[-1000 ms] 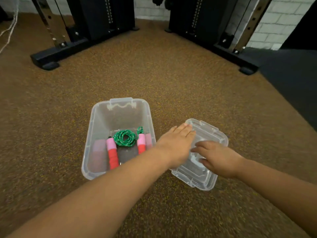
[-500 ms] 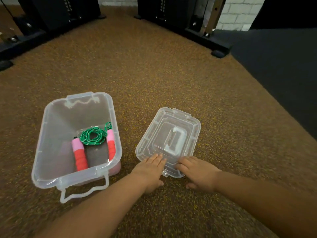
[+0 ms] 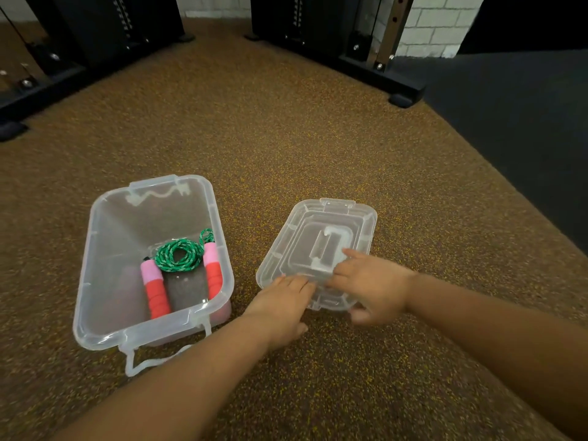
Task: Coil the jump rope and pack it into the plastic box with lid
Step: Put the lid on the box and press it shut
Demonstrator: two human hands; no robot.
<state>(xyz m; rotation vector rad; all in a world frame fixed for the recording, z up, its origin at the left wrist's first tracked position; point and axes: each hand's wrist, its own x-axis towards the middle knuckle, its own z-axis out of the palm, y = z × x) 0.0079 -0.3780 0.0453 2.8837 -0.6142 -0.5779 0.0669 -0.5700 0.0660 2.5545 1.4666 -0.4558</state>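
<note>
Down on the floor (image 3: 286, 148), a clear plastic box (image 3: 95, 249) sits open with its loose carry handle flopped out at the near end. Inside lies the jump rope (image 3: 179, 256): the green cord is wound into a small coil toward the far end of the box, and the two red-and-pink handles lie along the bottom, one on each side of the coil. Just to the right of the box, apart from it, rests the lid (image 3: 318, 240), clear as well, with a moulded handle in its middle.

Both hands are on the lid's near end. The left hand (image 3: 283, 303) lies flat with fingers spread on the near left corner, its grip released. The right hand (image 3: 372, 284) has its fingers on top beside the moulded handle and its thumb tucked under the near edge, so its grip is grasping the lid.

The floor is brown rubber flecked with yellow; a dark mat (image 3: 515, 128) borders it on the right. Black gym machine frames (image 3: 350, 33) stand at the far side before a white brick wall (image 3: 436, 23).
</note>
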